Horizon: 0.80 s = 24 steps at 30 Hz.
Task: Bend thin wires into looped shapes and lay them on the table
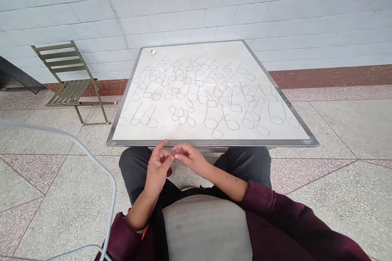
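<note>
Just in front of the table's near edge, my left hand (157,165) and my right hand (192,159) meet fingertip to fingertip above my lap. Both pinch what looks like a short stretch of thin dark wire (172,153), most of it hidden by the fingers. On the white tabletop (147,132) lie many thin wire pieces, each bent into a round loop with a straight tail, such as this looped wire (217,134). Nearest my hands is a flower-shaped cluster of wire loops (183,116).
A small white-and-red item (153,52) sits at the table's far left corner. A metal frame (211,143) edges the table. To the left stands a green slatted folding chair (67,73). A pale tube (114,195) curves across the left foreground. The tiled wall (190,16) rises behind.
</note>
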### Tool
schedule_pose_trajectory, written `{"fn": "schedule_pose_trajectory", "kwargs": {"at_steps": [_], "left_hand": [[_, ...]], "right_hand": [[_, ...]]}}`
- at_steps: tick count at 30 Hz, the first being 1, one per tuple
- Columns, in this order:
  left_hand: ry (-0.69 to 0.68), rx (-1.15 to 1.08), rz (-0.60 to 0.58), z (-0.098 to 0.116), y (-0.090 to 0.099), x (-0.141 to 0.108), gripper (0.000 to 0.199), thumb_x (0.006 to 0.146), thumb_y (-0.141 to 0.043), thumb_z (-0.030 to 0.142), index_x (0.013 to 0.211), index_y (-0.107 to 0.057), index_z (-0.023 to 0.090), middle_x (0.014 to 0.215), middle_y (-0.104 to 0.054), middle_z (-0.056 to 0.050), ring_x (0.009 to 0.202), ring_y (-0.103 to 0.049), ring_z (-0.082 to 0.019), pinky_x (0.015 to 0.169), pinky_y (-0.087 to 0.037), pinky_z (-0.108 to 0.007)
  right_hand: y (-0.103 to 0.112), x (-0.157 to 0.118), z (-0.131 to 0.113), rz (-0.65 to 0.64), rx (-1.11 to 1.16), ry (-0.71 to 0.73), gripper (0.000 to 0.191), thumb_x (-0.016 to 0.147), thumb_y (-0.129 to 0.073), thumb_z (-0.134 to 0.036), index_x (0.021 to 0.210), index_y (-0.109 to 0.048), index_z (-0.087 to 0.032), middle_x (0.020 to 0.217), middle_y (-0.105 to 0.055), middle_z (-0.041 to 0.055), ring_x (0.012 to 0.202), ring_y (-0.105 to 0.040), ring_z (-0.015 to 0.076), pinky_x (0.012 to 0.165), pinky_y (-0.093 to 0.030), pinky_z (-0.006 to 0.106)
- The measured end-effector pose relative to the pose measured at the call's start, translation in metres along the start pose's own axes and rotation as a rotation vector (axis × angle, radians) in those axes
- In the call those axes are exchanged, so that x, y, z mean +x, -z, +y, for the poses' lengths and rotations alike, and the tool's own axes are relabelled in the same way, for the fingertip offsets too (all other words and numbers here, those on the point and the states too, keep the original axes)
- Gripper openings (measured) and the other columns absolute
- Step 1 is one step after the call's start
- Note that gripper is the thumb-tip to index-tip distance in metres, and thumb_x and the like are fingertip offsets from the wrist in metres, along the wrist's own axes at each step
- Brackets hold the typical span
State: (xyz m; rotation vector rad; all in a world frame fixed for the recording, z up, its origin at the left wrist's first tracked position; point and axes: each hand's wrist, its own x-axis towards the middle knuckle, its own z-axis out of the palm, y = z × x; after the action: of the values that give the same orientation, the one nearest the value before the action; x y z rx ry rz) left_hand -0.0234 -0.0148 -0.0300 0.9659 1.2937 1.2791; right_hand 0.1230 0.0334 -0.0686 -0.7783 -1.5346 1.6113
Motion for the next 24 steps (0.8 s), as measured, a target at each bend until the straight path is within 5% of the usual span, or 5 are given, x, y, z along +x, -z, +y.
{"fn": "schedule_pose_trajectory", "kwargs": {"at_steps": [13, 24], "left_hand": [[0.068, 0.138, -0.177, 0.003, 0.0, 0.001, 0.05, 0.075, -0.071, 0.028, 0.123, -0.059, 0.02, 0.072, -0.061, 0.0, 0.063, -0.053, -0.013, 0.056, -0.044, -0.024], [-0.041, 0.198, 0.01, -0.003, -0.007, -0.008, 0.05, 0.076, -0.07, 0.025, 0.125, -0.058, 0.021, 0.069, -0.061, 0.002, 0.066, -0.057, -0.013, 0.065, -0.044, -0.024]], "right_hand": [[0.018, 0.005, -0.008, -0.226, 0.152, -0.166, 0.025, 0.083, -0.063, -0.041, 0.079, -0.065, -0.016, 0.072, -0.058, -0.0006, 0.063, -0.047, 0.0099, 0.062, -0.04, 0.025], [0.008, 0.004, -0.006, -0.12, 0.101, -0.1, 0.023, 0.082, -0.064, -0.04, 0.082, -0.063, -0.017, 0.075, -0.054, -0.0014, 0.064, -0.048, 0.0104, 0.061, -0.041, 0.025]]}}
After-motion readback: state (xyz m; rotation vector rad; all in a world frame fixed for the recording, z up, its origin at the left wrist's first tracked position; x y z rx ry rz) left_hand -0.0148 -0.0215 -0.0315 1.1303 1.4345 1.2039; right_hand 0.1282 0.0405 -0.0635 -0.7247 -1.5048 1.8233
